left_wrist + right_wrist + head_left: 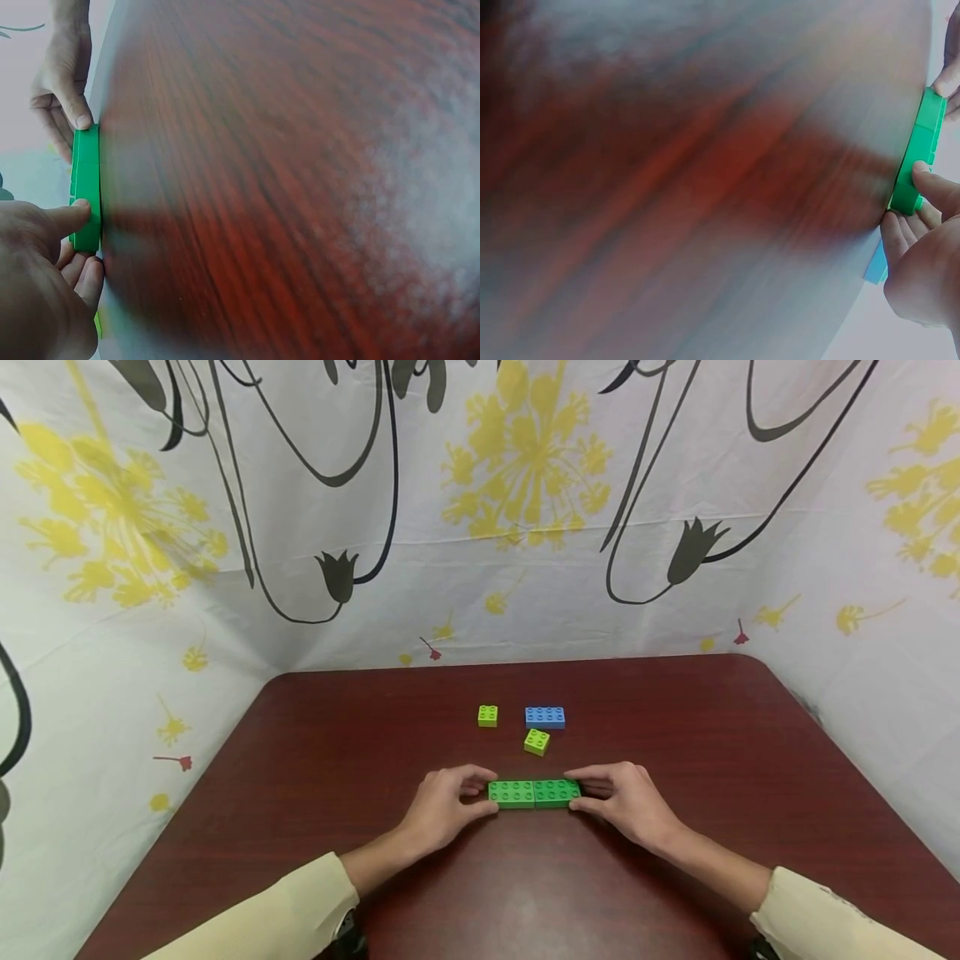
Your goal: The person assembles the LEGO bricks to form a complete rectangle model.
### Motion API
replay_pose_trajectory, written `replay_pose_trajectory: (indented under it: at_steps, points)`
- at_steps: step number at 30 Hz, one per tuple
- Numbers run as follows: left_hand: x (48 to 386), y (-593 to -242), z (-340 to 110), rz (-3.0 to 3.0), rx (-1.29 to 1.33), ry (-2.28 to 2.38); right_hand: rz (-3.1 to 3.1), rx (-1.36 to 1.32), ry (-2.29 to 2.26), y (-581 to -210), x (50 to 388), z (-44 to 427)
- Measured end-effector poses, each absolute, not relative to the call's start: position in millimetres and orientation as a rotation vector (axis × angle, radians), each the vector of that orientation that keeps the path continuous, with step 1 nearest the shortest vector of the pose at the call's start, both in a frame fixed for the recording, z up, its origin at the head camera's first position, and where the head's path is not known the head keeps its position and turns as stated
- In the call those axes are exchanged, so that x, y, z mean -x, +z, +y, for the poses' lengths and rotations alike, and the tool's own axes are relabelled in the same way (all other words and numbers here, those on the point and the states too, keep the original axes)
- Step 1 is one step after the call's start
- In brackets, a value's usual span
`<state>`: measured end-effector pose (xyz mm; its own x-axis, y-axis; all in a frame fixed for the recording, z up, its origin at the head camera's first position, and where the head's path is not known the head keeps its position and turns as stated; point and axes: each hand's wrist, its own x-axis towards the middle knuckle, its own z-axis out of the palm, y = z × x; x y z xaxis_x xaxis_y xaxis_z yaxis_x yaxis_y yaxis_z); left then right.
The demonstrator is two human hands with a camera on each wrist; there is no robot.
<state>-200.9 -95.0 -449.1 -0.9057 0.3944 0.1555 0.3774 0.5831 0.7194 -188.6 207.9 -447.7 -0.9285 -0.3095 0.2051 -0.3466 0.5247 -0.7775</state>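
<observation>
Green bricks [517, 794] are sitting end to end at the frame's lower centre, left hand [448, 804] and right hand [630, 802] pinching opposite ends, seemingly steadying both.

Inspection of the three views found no readable text, label, brand, number or sign. Any marking on the green bricks [512, 794], the blue brick [544, 717] or the lime bricks [537, 742] is too small to read.

Bench [360, 718] passable along both far flanks — forearms cross nearer in. Left hand [450, 806] and right hand [633, 802] block the ends of the green toy bricks [512, 794]; lime bricks [537, 742] and blue brick [545, 718] obstruct just beyond.
</observation>
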Motion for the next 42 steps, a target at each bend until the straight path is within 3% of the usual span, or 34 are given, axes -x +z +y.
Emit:
replay_pose_trajectory:
  at_steps: [42]
  points:
    - [204.4, -447.0, -94.2, 2.755, -0.679, 1.190, -2.706, -0.595, 1.391, -446.5, 187.4, 206.1]
